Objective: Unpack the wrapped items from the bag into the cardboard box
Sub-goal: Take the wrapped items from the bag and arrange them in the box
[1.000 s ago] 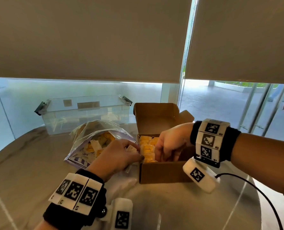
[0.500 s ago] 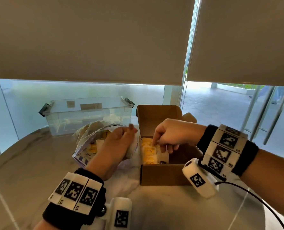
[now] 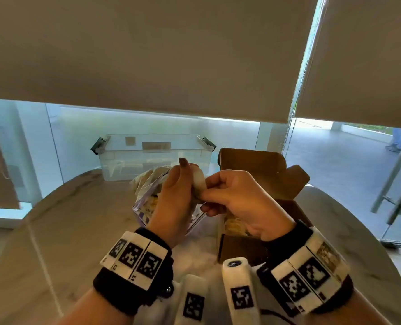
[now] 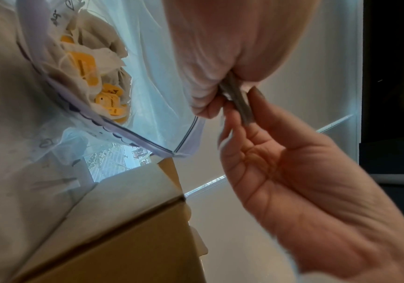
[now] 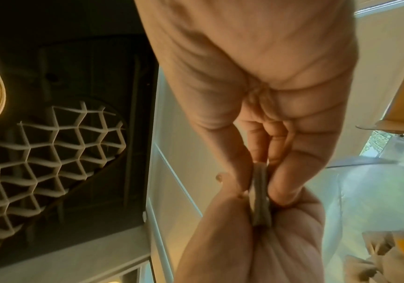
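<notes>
We could not make out what the thin pale item (image 3: 199,184) pinched between the left hand (image 3: 174,202) and right hand (image 3: 239,202) was; in both wrist views it showed only as a blurred grey edge. The hands covered most of the bag (image 3: 145,207) and much of the cardboard box (image 3: 265,165), so we saw little of the box's contents. The print on the yellow wrapped pieces (image 4: 84,69) in the bag was too small to read.

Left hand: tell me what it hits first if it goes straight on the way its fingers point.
Probably the clear bin: the left hand points up and away over the bag, though depth is unclear.
</notes>
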`<state>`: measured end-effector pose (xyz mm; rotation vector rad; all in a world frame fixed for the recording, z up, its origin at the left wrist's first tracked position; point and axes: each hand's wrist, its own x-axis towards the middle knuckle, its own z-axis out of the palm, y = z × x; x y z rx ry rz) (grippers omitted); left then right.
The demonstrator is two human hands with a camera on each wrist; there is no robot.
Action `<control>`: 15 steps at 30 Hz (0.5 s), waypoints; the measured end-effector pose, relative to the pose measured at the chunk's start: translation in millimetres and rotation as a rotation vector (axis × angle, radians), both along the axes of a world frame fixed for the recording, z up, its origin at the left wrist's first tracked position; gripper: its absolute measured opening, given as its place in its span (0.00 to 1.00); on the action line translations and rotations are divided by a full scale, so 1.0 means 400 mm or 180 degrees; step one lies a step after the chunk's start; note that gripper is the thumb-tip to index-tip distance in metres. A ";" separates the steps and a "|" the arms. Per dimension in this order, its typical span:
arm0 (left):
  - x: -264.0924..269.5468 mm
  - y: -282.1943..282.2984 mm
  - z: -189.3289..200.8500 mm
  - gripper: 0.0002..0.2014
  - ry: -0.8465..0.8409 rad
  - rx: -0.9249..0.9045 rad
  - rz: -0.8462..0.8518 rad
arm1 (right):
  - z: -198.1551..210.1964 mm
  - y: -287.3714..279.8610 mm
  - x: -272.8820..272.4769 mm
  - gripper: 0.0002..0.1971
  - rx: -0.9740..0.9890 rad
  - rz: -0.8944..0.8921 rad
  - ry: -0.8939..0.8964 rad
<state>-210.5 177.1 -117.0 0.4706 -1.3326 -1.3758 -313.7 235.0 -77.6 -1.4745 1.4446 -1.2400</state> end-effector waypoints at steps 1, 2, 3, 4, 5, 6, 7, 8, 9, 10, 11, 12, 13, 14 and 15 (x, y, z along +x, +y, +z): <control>0.001 -0.005 0.000 0.22 0.0053 0.0004 0.0041 | 0.002 -0.003 -0.004 0.03 0.0009 -0.0013 -0.0102; 0.001 -0.010 0.000 0.22 0.0091 0.0047 0.0099 | 0.005 -0.004 -0.012 0.03 0.0008 -0.0047 -0.0176; 0.001 -0.014 0.000 0.23 0.0111 0.0135 0.0173 | 0.008 -0.005 -0.020 0.03 0.0007 -0.0088 -0.0235; 0.001 -0.017 -0.002 0.23 0.0123 0.0251 0.0249 | 0.009 -0.005 -0.029 0.03 0.0004 -0.0133 -0.0315; 0.002 -0.019 -0.002 0.23 0.0149 0.0398 0.0327 | 0.010 -0.003 -0.037 0.03 -0.0008 -0.0186 -0.0438; 0.001 -0.018 0.000 0.20 0.0199 0.0544 0.0389 | 0.009 -0.001 -0.045 0.03 -0.0032 -0.0249 -0.0599; 0.002 -0.017 0.002 0.17 0.0252 0.0650 0.0417 | 0.008 0.001 -0.052 0.03 -0.0077 -0.0319 -0.0785; 0.004 -0.013 0.005 0.15 0.0278 0.0704 0.0421 | 0.006 0.002 -0.058 0.04 -0.0140 -0.0389 -0.0982; 0.005 -0.009 0.009 0.14 0.0290 0.0730 0.0404 | 0.004 0.003 -0.063 0.05 -0.0210 -0.0451 -0.1166; 0.007 -0.007 0.011 0.13 0.0294 0.0720 0.0373 | 0.003 0.004 -0.067 0.05 -0.0278 -0.0505 -0.1307; 0.008 -0.006 0.012 0.13 0.0275 0.0694 0.0325 | 0.002 0.005 -0.069 0.06 -0.0330 -0.0560 -0.1400; 0.008 -0.006 0.012 0.12 0.0216 0.0654 0.0277 | 0.001 0.005 -0.072 0.05 -0.0367 -0.0615 -0.1449; 0.007 -0.006 0.013 0.11 0.0124 0.0613 0.0235 | -0.001 0.004 -0.074 0.05 -0.0398 -0.0664 -0.1469; 0.008 -0.005 0.012 0.10 0.0020 0.0569 0.0191 | -0.004 0.003 -0.076 0.05 -0.0441 -0.0710 -0.1469; 0.008 -0.004 0.012 0.09 -0.0089 0.0525 0.0137 | -0.007 0.001 -0.079 0.05 -0.0510 -0.0768 -0.1447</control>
